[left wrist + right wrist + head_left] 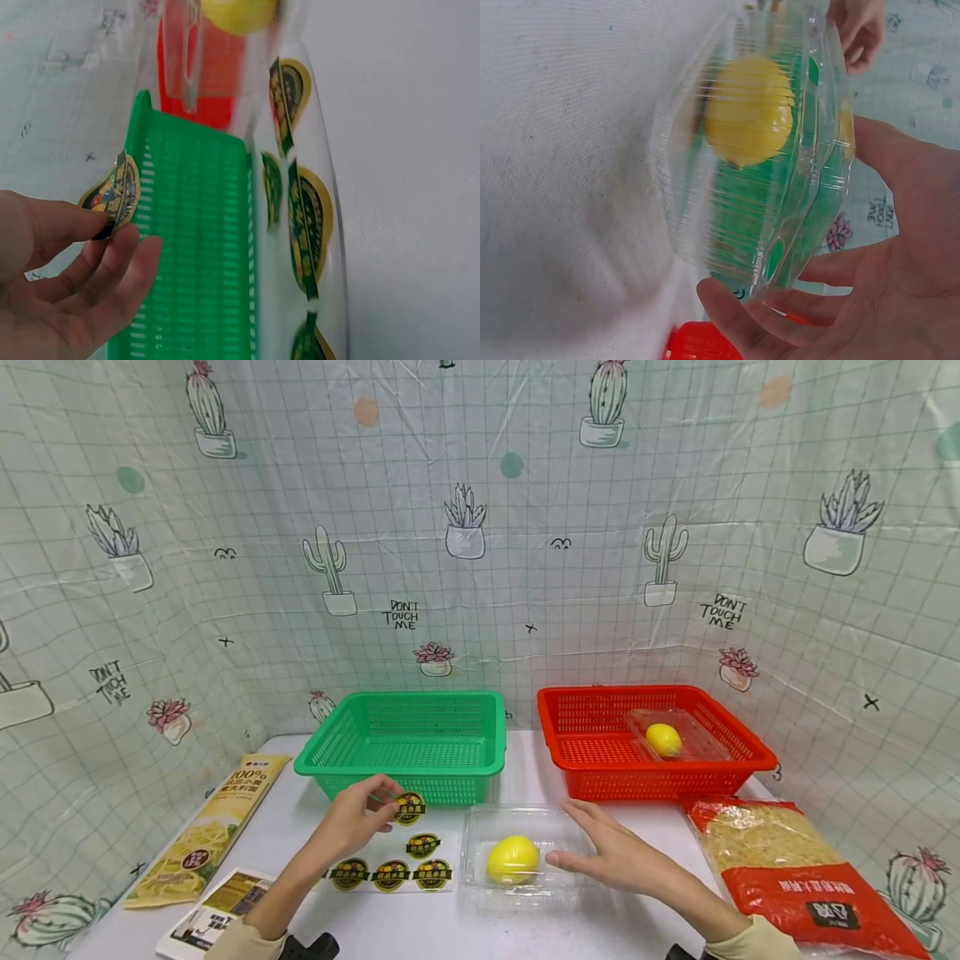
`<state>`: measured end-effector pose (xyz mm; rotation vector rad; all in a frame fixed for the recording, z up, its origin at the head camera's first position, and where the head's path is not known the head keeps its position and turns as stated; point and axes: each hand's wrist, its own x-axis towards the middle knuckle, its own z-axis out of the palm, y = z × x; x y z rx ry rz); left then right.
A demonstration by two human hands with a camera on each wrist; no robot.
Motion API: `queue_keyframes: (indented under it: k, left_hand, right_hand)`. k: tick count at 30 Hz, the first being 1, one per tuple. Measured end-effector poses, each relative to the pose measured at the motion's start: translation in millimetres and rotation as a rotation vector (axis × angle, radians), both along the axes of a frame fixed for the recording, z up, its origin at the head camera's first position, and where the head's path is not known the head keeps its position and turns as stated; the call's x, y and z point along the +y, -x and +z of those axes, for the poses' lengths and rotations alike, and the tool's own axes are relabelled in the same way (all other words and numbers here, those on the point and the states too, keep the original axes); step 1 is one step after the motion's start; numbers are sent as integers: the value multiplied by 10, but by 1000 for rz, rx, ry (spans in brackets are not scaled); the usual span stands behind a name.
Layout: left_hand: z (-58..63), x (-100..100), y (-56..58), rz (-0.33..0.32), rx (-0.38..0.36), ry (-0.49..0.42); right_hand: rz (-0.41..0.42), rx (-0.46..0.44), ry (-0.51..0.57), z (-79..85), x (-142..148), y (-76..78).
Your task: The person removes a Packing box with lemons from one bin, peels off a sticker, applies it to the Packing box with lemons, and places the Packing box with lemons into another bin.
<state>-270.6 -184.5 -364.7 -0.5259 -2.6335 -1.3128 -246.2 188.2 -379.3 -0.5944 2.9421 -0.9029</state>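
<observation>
From my end I see a round, gold-edged dark sticker [410, 808] with colourful fruit and a lettered band, pinched at its edge in the left hand [360, 817], raised off the tabletop [525, 935]. Beside the right hand [618, 853], I see a clear, ribbed plastic clamshell box [517, 812], lid down, lying flat; one glossy yellow lemon [513, 860] rests inside, toward the box's left.

Narrow gap between green basket [401, 771] and red basket [645, 783], clear box [525, 818] before it, free room above
</observation>
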Motion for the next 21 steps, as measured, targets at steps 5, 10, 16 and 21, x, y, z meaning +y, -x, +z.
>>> queue_keyframes:
  k: [5,10,16,21]
  left_hand:
    - [46,91,-3,-30,39,6]
    - [77,188,-18,-56,81,25]
    - [88,306,-12,-96,110,24]
    - [93,398,-1,-145,124,3]
  right_hand:
    - [4,-25,-3,23,1,4]
    - [0,-24,-2,22,-4,10]
    - [-14,18,-20,36,-18,0]
    - [-20,63,-24,63,-44,-16]
